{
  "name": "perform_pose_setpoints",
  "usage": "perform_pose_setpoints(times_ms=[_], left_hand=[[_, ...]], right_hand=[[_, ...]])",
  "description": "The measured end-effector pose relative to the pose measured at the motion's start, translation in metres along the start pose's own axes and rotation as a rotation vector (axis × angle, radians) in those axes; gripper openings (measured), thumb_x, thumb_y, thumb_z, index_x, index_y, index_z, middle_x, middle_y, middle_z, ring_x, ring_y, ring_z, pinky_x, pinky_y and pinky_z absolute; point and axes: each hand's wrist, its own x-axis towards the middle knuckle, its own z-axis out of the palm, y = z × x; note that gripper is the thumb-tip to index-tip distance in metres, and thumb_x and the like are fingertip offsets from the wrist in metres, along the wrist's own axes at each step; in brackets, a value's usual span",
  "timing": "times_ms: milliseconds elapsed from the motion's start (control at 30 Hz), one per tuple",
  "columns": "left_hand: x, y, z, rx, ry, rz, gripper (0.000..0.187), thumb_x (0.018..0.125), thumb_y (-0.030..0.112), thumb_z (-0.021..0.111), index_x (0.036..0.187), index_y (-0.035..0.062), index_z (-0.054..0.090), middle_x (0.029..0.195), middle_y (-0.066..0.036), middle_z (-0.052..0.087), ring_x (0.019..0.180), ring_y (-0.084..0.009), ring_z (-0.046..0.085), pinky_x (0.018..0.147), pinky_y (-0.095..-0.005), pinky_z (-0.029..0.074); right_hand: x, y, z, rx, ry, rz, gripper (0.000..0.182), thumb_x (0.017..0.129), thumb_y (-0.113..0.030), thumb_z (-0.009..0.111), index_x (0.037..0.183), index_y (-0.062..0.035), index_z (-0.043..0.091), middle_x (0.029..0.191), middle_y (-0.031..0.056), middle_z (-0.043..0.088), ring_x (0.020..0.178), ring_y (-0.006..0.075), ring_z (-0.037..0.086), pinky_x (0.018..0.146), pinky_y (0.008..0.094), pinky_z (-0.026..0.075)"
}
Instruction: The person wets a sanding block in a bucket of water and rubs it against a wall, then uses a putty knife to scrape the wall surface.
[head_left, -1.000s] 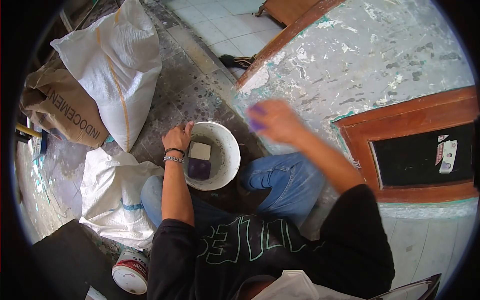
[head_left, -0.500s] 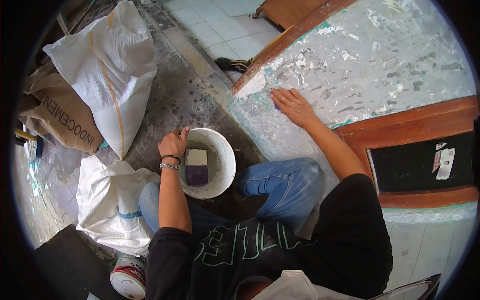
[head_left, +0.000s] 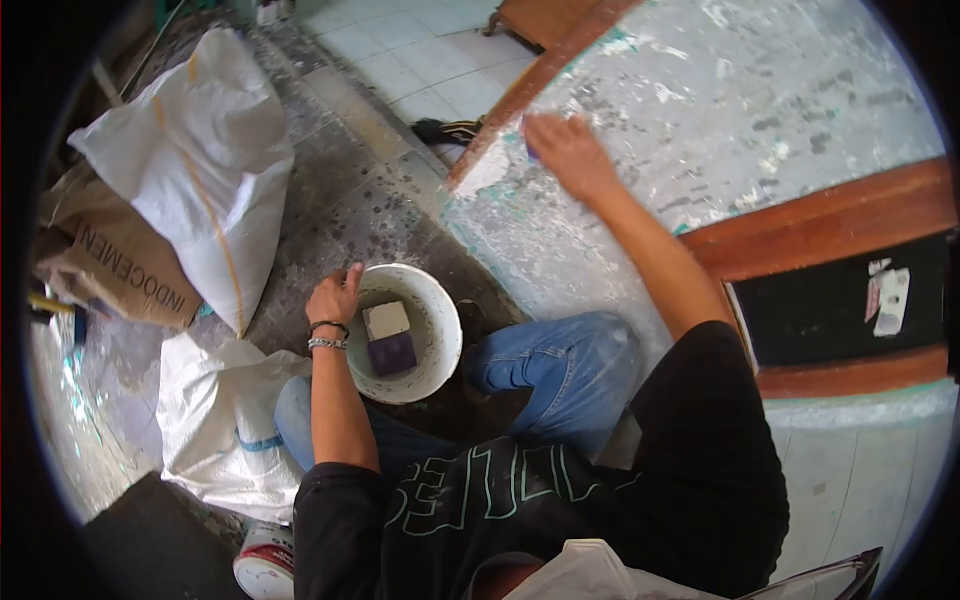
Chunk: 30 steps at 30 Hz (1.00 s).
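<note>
My left hand (head_left: 335,297) is closed on the left rim of a white bucket (head_left: 452,335), thumb up along the edge. Inside the bucket are a cream block (head_left: 386,320) and a dark purple piece (head_left: 392,355), side by side. My right hand (head_left: 572,155) presses a small purple pad (head_left: 530,143) against the patchy grey wall (head_left: 700,140), close to its brown wooden edge. Only a sliver of the pad shows beside the fingers; it looks like sandpaper, though most of it is covered.
A white woven sack (head_left: 205,160) leans on a brown cement bag (head_left: 130,255) at the left. Another white sack (head_left: 225,420) lies beside my leg, near a paint tub (head_left: 265,568). A wood-framed dark opening (head_left: 820,310) is at the right.
My right hand has moved up and slightly left along the wall with the purple pad. The bucket appears slightly turned, with my left hand still on its rim. The view has shifted a little.
</note>
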Motion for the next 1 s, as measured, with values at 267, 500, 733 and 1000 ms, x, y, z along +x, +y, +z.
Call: perform_pose_setpoints(times_ms=[267,500,733,1000], left_hand=[[0.003,0.002,0.002,0.036,-0.026,-0.001,0.068,0.087,0.068,0.035,0.097,0.01,0.068,0.094,-0.019,0.067,0.094,-0.0385,0.063,0.077,-0.0473,0.049],[-0.002,0.0,-0.003,-0.002,-0.005,-0.003,0.07,0.083,0.072,0.038,0.099,0.0105,0.068,0.094,-0.019,0.067,0.094,-0.0382,0.063,0.078,-0.0465,0.049],[-0.006,0.007,-0.012,0.046,-0.092,0.076,0.067,0.078,0.071,0.052,0.105,0.0118,0.068,0.098,-0.016,0.068,0.096,-0.0339,0.064,0.079,-0.0437,0.05],[0.001,0.001,-0.007,0.025,-0.116,0.041,0.06,0.078,0.064,0.056,0.104,0.0111,0.068,0.099,-0.017,0.068,0.097,-0.0347,0.064,0.08,-0.0442,0.05]], right_hand=[[-0.032,0.014,-0.028,-0.408,-0.037,0.258,0.05,0.083,-0.02,0.055,0.131,-0.0063,0.048,0.133,0.0058,0.049,0.108,0.0199,0.047,0.082,0.039,0.038],[-0.096,-0.004,-0.003,0.366,-0.012,0.145,0.045,0.086,-0.016,0.051,0.13,-0.0073,0.05,0.134,0.0082,0.051,0.12,0.0231,0.049,0.09,0.0398,0.038],[-0.118,0.013,-0.064,-0.373,0.053,0.42,0.05,0.084,-0.026,0.057,0.132,-0.016,0.05,0.136,0.0013,0.047,0.115,0.0173,0.046,0.082,0.0396,0.035],[-0.138,0.02,-0.085,-0.164,-0.025,0.267,0.05,0.087,-0.022,0.054,0.135,-0.0143,0.047,0.135,0.0015,0.05,0.118,0.0202,0.048,0.089,0.0373,0.035]])
